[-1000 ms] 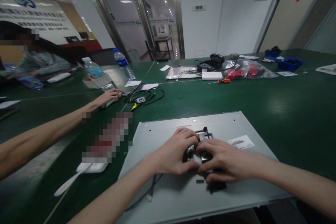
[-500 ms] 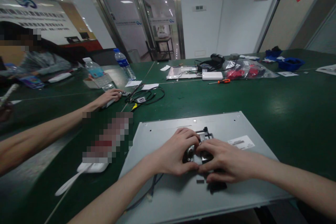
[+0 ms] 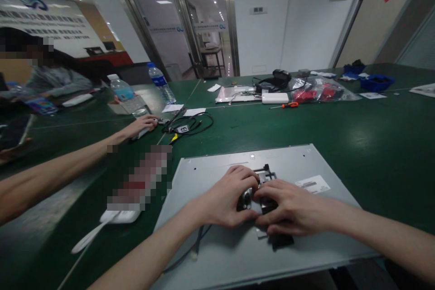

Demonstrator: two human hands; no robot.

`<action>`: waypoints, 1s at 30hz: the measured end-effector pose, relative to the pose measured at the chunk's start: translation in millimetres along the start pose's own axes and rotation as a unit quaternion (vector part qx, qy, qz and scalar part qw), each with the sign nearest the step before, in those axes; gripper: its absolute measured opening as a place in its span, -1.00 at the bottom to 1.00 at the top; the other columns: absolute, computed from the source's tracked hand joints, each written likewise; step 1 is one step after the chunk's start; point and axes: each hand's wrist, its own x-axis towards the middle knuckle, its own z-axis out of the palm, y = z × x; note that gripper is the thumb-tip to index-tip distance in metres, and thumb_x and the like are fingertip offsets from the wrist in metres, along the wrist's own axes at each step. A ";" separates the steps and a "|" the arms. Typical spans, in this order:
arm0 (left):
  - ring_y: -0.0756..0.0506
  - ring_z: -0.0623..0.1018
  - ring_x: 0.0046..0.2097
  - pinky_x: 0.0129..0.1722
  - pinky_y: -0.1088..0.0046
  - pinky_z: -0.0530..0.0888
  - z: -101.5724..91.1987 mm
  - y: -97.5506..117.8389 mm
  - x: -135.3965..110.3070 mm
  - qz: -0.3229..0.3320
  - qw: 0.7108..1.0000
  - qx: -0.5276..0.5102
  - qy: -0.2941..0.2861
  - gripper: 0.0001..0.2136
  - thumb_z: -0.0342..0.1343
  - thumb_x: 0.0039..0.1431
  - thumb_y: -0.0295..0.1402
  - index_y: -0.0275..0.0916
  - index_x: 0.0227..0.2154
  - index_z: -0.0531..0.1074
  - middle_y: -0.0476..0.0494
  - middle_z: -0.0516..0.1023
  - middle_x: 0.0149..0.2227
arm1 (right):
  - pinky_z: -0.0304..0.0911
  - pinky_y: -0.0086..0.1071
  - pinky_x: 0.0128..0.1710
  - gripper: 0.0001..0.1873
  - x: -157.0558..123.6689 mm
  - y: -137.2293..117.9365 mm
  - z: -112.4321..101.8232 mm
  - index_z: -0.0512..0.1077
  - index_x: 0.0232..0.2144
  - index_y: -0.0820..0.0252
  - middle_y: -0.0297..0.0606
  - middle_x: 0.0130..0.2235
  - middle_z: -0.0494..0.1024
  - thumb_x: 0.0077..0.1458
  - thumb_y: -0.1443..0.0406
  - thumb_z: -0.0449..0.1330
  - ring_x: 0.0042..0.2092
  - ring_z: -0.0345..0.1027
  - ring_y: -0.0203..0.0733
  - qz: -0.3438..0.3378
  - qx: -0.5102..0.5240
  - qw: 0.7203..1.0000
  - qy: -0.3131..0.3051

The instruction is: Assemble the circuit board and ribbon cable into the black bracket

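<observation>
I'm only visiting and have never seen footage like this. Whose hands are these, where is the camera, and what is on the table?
There is no machine here. A person works with bare hands, and the one camera sits on that person's head, looking forward and down. The two arms coming up from the bottom edge are theirs. The left hand and the right hand meet, with fingers closed on a small black and metal part. It sits on a grey metal panel that lies flat on the green table. The arm reaching in from the left belongs to a co-worker. Farther back lie black cables, a water bottle and an orange screwdriver.
</observation>
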 end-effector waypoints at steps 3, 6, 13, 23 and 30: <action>-0.25 0.38 0.06 0.20 0.11 0.24 -0.1 -0.1 0.0 -0.001 1.000 -0.003 0.000 -0.64 0.34 -0.02 -0.24 -0.18 -0.20 0.36 -0.16 0.41 -0.01 | 0.22 -0.11 0.12 -0.74 0.3 0.5 0.0 0.56 -0.08 0.05 -0.11 0.11 0.42 0.38 0.15 0.11 0.14 0.25 -0.06 -0.017 -0.007 1.000 0.025; -0.25 0.39 0.06 0.20 0.10 0.25 0.0 -0.6 -0.2 0.004 1.000 -0.002 0.004 -0.67 0.30 0.03 -0.19 -0.18 -0.19 0.37 -0.17 0.41 -0.01 | 0.24 -0.13 0.09 -0.75 0.7 0.2 -0.4 0.55 -0.05 0.07 -0.13 0.09 0.47 0.36 0.18 0.12 0.12 0.28 -0.07 -0.030 -0.007 0.998 0.062; -0.27 0.39 0.04 0.17 0.07 0.27 0.1 -1.1 -0.5 0.008 1.000 -0.002 0.003 -0.62 0.31 0.03 -0.14 -0.17 -0.15 0.38 -0.19 0.42 -0.01 | 0.27 -0.13 0.01 -0.77 2.7 2.9 2.6 0.51 -0.06 0.17 -0.15 -0.02 0.55 0.33 0.23 0.14 0.03 0.35 -0.06 -0.004 -0.014 0.995 0.097; -0.27 0.38 0.04 0.19 0.05 0.25 0.5 -0.8 0.4 0.007 1.000 -0.007 0.001 -0.61 0.31 0.04 -0.12 -0.18 -0.16 0.36 -0.21 0.40 -0.01 | 0.25 -0.17 -0.01 -0.73 -0.8 6.6 5.0 0.39 -0.04 0.23 -0.13 -0.08 0.52 0.23 0.27 0.20 -0.05 0.32 -0.06 0.060 -0.017 0.994 0.092; -0.27 0.38 0.01 0.15 0.05 0.28 0.0 -1.9 0.8 0.003 1.000 -0.003 0.004 -0.60 0.32 0.02 -0.11 -0.18 -0.17 0.36 -0.21 0.41 -0.02 | 0.27 -0.15 -0.08 -0.70 -2.9 15.2 -13.7 0.37 -0.11 0.23 -0.11 -0.13 0.48 0.21 0.14 0.22 -0.12 0.31 -0.05 0.111 -0.011 0.991 0.078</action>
